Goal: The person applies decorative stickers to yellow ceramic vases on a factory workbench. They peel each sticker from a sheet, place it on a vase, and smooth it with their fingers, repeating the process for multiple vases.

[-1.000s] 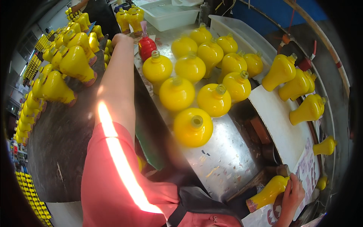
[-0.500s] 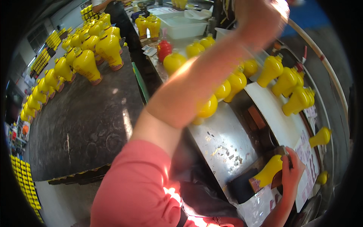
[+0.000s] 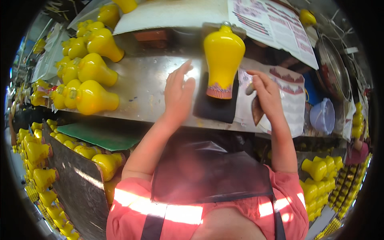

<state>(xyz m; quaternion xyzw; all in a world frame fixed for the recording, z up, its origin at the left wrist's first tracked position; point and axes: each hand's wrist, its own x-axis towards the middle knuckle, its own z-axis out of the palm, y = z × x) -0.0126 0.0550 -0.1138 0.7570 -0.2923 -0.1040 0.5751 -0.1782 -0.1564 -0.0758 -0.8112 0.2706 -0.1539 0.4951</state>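
Note:
A glossy yellow vase-shaped bottle (image 3: 224, 56) lies on a black pad (image 3: 216, 114), its neck away from me and a purple-pink patterned band around its base. To its left, my left hand (image 3: 179, 94) is raised above the metal bench with fingers outstretched, apart from the bottle and holding nothing. On the right of the bottle, my right hand (image 3: 266, 94) is closed on a small tool with a grey rounded end (image 3: 250, 89). A brown flat wedge (image 3: 257, 111) shows under the palm; I cannot tell whether it belongs to the same tool. Sheets of patterned decals (image 3: 290, 90) lie beside this hand.
Several yellow bottles (image 3: 96, 70) lie along the bench's left. A white board (image 3: 172, 14) and printed sheets (image 3: 272, 24) are behind. A lilac bucket (image 3: 322, 116) stands right. More bottles (image 3: 318, 170) are lower right, others (image 3: 108, 164) near a green sheet (image 3: 102, 136).
My view has swung round to face the bench squarely. My left arm, stretched far out before, is now drawn back beside the bottle. My right hand is still near the bottle.

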